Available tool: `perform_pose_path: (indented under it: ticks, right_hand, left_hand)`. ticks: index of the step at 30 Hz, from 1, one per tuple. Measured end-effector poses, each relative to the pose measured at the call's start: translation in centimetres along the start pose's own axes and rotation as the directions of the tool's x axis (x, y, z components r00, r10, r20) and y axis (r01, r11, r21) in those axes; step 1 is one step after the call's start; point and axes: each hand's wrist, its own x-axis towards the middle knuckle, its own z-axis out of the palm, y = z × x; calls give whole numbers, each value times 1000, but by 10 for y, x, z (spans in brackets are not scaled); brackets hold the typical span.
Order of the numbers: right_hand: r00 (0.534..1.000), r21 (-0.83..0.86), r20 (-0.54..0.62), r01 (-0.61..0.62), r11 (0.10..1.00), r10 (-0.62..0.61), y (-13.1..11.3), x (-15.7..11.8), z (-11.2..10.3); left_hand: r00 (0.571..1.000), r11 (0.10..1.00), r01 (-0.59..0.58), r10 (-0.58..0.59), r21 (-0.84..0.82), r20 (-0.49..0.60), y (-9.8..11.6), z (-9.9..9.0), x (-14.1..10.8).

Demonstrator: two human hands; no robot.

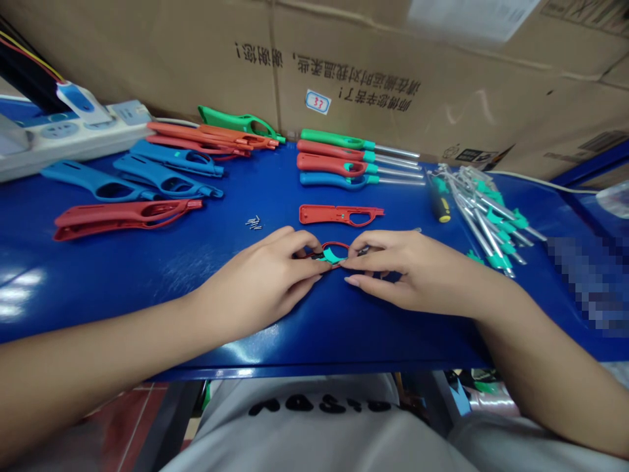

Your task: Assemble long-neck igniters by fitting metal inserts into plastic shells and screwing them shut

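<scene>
- Your left hand (268, 275) and right hand (407, 267) pinch a green part (333, 255) between them.
- Beyond both lies a red shell (324, 215), metal bits (254, 224) beside it.

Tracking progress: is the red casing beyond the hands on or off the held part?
Off: the red casing lies on the table, blue surface showing between it and the held green part.

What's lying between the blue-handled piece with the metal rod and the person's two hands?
A red plastic handle shell lies there on the blue tabletop, as the head view shows.
</scene>
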Motion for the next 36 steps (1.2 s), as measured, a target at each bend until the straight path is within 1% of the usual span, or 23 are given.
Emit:
perform_pose_path:
  ticks: [8, 16, 21, 29, 36]
  right_hand:
    - [999, 14, 6, -31, 999, 31, 0, 0, 1]
    - [1000, 27, 11, -13, 1000, 13, 0, -1, 1]
    - [1000, 18, -7, -18, 1000, 18, 0, 0, 3]
    - [1000, 45, 13, -16, 999, 15, 1, -1, 2]
    - [1000, 12, 6, -4, 1000, 4, 1, -1, 2]
  left_hand:
    - [1000, 1000, -15, 15, 21, 0, 0, 0, 1]
    - [1000, 1000, -9, 8, 25, 14, -1, 0, 0]
    - [1000, 1000, -5, 5, 11, 18, -1, 0, 0]
    - [1000, 1000, 4, -5, 16, 28, 0, -1, 0]
    - [999, 1000, 12, -12, 10, 30, 1, -1, 1]
